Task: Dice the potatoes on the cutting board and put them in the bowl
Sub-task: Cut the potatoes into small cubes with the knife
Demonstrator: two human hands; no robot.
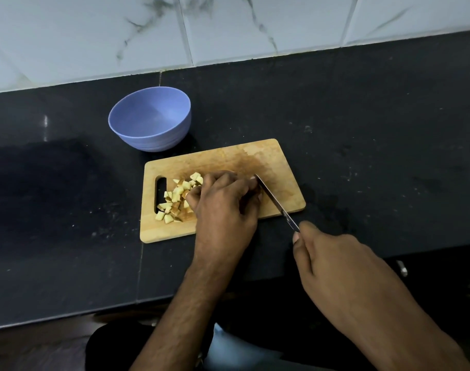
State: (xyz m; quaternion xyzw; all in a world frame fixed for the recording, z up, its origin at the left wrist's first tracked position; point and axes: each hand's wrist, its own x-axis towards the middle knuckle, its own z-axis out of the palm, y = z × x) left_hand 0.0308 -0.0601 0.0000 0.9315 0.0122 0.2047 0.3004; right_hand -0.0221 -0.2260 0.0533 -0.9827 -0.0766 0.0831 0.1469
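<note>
The potato pieces (pixel 179 196) look firm and light, probably damp on their cut faces, so they may slide under a blade and are best pinned from above with curled fingertips kept clear of the edge; loose dice are likely easier to scoop in a bunch than to pick up singly. They are pale yellow cubes with bits of tan skin, heaped on the cutting board (pixel 271 167) at its slotted-handle end. The left hand (pixel 223 204) is curled over the middle of the board; whatever it pins is hidden. The right hand (pixel 343 266), off the board's near corner, grips the knife (pixel 275 200), whose blade touches the left fingertips. The blue bowl (pixel 150 119), just beyond the board's far edge, looks unfilled.
</note>
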